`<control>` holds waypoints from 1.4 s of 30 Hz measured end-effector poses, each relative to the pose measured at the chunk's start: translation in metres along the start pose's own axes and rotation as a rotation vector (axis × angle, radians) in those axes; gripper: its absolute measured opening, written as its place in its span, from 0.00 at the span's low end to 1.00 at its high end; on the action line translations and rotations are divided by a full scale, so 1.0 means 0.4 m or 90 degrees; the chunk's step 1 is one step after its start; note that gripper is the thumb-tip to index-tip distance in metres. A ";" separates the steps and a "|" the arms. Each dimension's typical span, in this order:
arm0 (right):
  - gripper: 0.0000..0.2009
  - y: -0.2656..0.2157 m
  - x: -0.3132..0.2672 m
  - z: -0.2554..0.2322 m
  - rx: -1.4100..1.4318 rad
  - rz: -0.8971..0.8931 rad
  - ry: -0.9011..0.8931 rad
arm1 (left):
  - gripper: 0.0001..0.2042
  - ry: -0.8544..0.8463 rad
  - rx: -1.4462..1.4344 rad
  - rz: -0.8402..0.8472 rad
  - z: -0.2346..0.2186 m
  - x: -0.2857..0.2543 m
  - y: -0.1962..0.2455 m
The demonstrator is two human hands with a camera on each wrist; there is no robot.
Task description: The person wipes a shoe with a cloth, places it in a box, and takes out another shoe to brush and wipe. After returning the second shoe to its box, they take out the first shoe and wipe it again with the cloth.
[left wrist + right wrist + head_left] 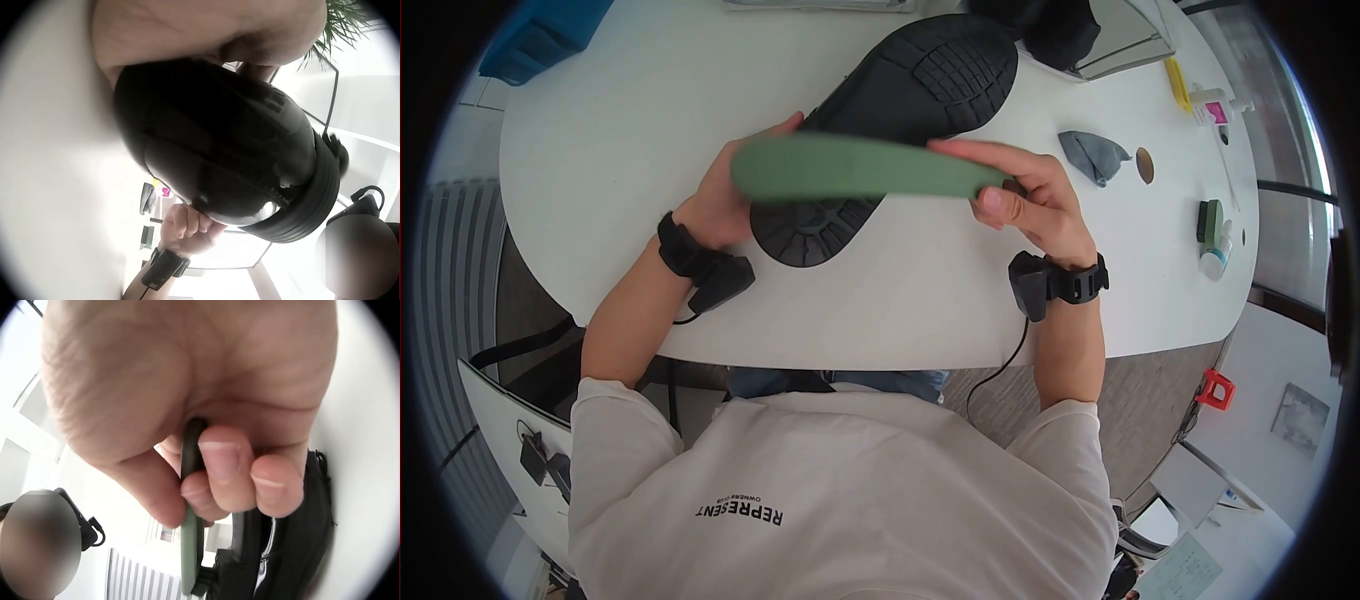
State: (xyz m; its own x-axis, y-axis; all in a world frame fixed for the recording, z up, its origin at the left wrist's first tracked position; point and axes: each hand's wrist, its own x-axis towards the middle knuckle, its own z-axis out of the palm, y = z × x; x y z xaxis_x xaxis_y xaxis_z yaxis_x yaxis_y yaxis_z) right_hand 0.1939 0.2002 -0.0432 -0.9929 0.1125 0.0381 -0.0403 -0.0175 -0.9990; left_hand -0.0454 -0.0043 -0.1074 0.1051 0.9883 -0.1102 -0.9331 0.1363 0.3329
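A black shoe (940, 75) lies with its treaded sole turned up toward the head camera. Along its side, my left hand (725, 195) grips the shoe, partly hidden in the head view; the left wrist view shows the glossy black upper (212, 144) close under the palm. My right hand (1040, 195) pinches the handle end of a long green brush (850, 167) between thumb and fingers. The brush, slightly blurred, crosses over the sole's middle. In the right wrist view its dark underside is right at the sole's edge, beside the curled fingers (228, 465).
On the white table's (880, 310) right side are a grey cloth (1094, 157), a round hole, a bottle with a pink label (1215, 107), a green-and-black block (1210, 222) and a small clear bottle (1216, 255). A blue object (550, 38) stands at the far left.
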 end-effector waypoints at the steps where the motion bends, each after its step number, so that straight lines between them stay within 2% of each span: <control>1: 0.19 -0.003 0.002 0.008 0.030 0.034 0.036 | 0.19 -0.024 -0.031 0.028 -0.011 -0.004 0.000; 2: 0.19 -0.002 0.005 0.014 0.028 0.032 0.034 | 0.19 -0.026 -0.030 0.031 -0.016 -0.002 0.007; 4: 0.22 0.001 0.010 0.023 -0.049 -0.066 -0.026 | 0.18 -0.014 -0.078 -0.092 0.003 0.010 0.025; 5: 0.22 -0.010 0.009 0.024 -0.051 -0.068 -0.028 | 0.18 -0.015 -0.076 -0.090 0.021 0.006 0.022; 7: 0.22 -0.032 0.004 0.037 0.005 0.053 0.057 | 0.18 0.278 0.291 0.082 0.056 -0.018 -0.004; 8: 0.22 -0.020 0.002 0.034 0.008 0.056 0.060 | 0.19 0.035 -0.053 0.028 -0.013 -0.015 0.002; 9: 0.23 -0.006 0.005 0.025 -0.012 0.013 0.028 | 0.19 0.034 -0.056 0.025 -0.004 -0.007 0.006; 11: 0.23 -0.005 0.004 0.016 -0.036 -0.033 -0.007 | 0.19 0.013 -0.046 -0.074 0.030 0.013 0.019; 13: 0.23 -0.025 0.001 0.024 0.011 0.054 0.037 | 0.19 0.023 -0.040 -0.074 0.022 0.005 0.012; 15: 0.23 -0.017 0.008 0.022 0.040 0.075 0.061 | 0.20 0.061 -0.056 0.019 0.003 -0.010 0.005; 17: 0.17 0.008 0.015 0.010 -0.073 -0.104 -0.045 | 0.19 0.045 -0.033 0.006 0.015 0.005 0.018; 18: 0.17 -0.004 0.014 0.013 -0.073 -0.104 -0.046 | 0.19 0.035 -0.014 -0.009 0.026 0.012 0.021; 19: 0.19 -0.026 0.008 0.022 -0.048 -0.017 -0.002 | 0.19 0.028 0.002 -0.026 0.028 0.013 0.017; 20: 0.23 -0.035 0.000 0.029 -0.021 0.072 0.043 | 0.19 0.194 0.343 0.119 -0.016 -0.013 -0.001; 21: 0.23 -0.031 -0.003 0.031 -0.018 0.076 0.044 | 0.19 0.196 0.340 0.115 0.011 -0.016 -0.008; 23: 0.22 -0.029 0.003 0.023 0.045 0.083 0.056 | 0.19 0.326 0.530 0.088 0.092 -0.007 -0.002; 24: 0.21 -0.026 0.001 0.016 -0.043 0.044 0.018 | 0.19 0.063 0.013 -0.030 0.072 0.016 0.022; 25: 0.21 -0.020 0.001 0.017 -0.045 0.042 0.018 | 0.19 0.062 0.015 -0.029 0.064 0.011 0.018; 27: 0.16 -0.008 0.003 0.020 -0.003 0.005 0.042 | 0.19 0.213 0.205 0.030 0.073 0.007 0.004; 28: 0.16 -0.006 0.007 0.021 0.017 0.017 0.073 | 0.19 0.132 0.240 0.084 0.022 -0.002 0.002; 29: 0.16 -0.004 0.010 0.022 0.017 0.018 0.076 | 0.19 0.131 0.240 0.081 0.010 -0.004 -0.001; 31: 0.15 -0.002 0.012 0.022 0.043 0.014 0.108 | 0.19 0.098 0.002 0.055 0.058 -0.002 0.001; 32: 0.15 -0.003 0.009 0.021 0.044 0.015 0.109 | 0.18 0.373 0.387 0.044 0.108 0.005 0.005; 33: 0.16 -0.006 0.007 0.020 0.008 0.004 0.089 | 0.18 0.375 0.387 0.043 0.100 0.005 0.005; 35: 0.16 -0.004 0.009 0.021 -0.028 -0.009 0.067 | 0.17 0.256 0.222 0.030 0.070 0.004 0.006; 36: 0.16 0.001 0.010 0.020 0.005 0.010 0.104 | 0.17 0.255 0.222 0.032 0.058 -0.002 0.005; 38: 0.16 -0.004 0.012 0.015 0.034 0.025 0.143 | 0.18 -0.012 0.006 0.056 0.031 -0.006 0.004; 39: 0.16 -0.006 0.008 0.012 0.008 0.023 0.112 | 0.18 -0.014 0.008 0.054 0.020 -0.004 -0.003; 41: 0.15 -0.002 0.004 0.015 -0.013 0.027 0.081 | 0.18 0.182 0.692 0.292 0.002 -0.010 -0.024; 42: 0.15 0.000 0.008 0.016 -0.003 0.017 0.099 | 0.18 0.185 0.690 0.288 0.004 -0.013 -0.024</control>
State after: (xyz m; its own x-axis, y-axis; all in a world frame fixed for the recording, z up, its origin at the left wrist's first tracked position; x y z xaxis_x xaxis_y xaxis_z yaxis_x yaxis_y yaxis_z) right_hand 0.1902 0.1943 -0.0430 -0.9643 0.2648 0.0085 -0.0136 -0.0176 -0.9998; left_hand -0.0363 -0.0105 -0.1084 -0.3677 0.9281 0.0587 -0.0785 -0.0939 0.9925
